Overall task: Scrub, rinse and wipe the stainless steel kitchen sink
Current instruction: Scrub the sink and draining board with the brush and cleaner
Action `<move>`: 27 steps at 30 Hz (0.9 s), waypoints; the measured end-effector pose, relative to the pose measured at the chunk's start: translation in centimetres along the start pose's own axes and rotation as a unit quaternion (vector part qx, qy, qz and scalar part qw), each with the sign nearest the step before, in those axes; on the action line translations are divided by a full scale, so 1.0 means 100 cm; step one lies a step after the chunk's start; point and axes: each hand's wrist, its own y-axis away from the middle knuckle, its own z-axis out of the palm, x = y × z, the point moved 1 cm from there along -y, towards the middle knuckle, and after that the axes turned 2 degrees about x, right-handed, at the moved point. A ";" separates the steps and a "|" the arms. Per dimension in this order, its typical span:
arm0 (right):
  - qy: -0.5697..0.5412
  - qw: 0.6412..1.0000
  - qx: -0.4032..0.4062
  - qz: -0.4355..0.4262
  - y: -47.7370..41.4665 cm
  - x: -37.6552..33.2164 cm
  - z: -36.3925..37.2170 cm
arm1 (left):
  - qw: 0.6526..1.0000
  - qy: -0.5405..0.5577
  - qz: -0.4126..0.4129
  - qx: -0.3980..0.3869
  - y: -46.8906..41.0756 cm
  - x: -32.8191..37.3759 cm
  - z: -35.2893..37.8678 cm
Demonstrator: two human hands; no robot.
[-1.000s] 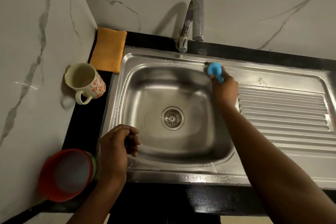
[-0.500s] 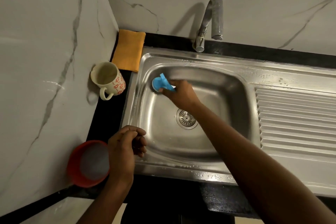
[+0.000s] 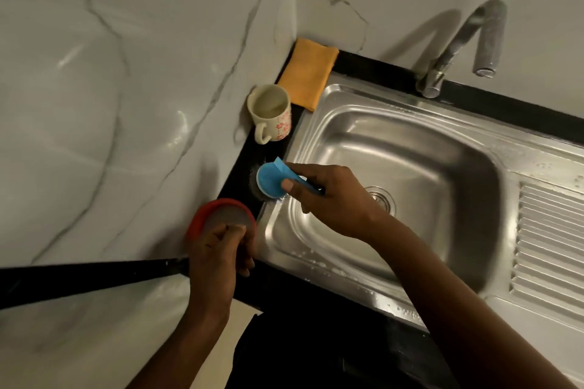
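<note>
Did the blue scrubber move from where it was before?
Yes. The blue scrubber, held by the right hand, went left: from the sink back rim near the tap to its left edge, below the mug.

Basin (image 3: 410, 167) open; mug (image 3: 271, 112) and bowl (image 3: 221, 213) crowd its left.

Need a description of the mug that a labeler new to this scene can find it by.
Find the stainless steel sink, then the black counter strip along its left edge. The mug stands upright there, just in front of the folded orange cloth. It alone is cream with small red flowers and a handle; the red bowl nearer the camera is wider and plain.
</note>
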 end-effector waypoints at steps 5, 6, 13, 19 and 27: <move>0.067 0.992 -0.069 -0.084 0.000 -0.024 0.033 | 0.997 -0.013 -0.017 0.068 0.008 -0.016 -0.036; 0.088 0.987 -0.088 -0.100 -0.002 -0.026 0.041 | 0.997 -0.016 -0.021 0.078 0.008 -0.020 -0.043; 0.297 0.924 -0.179 -0.163 -0.021 -0.023 0.089 | 0.990 -0.048 -0.090 0.098 -0.003 -0.056 -0.063; 0.365 0.895 -0.193 -0.169 -0.030 -0.031 0.111 | 0.987 -0.022 -0.131 0.092 -0.011 -0.062 -0.057; 0.382 0.888 -0.212 -0.141 -0.038 -0.028 0.099 | 0.987 -0.018 -0.124 0.100 -0.008 -0.056 -0.054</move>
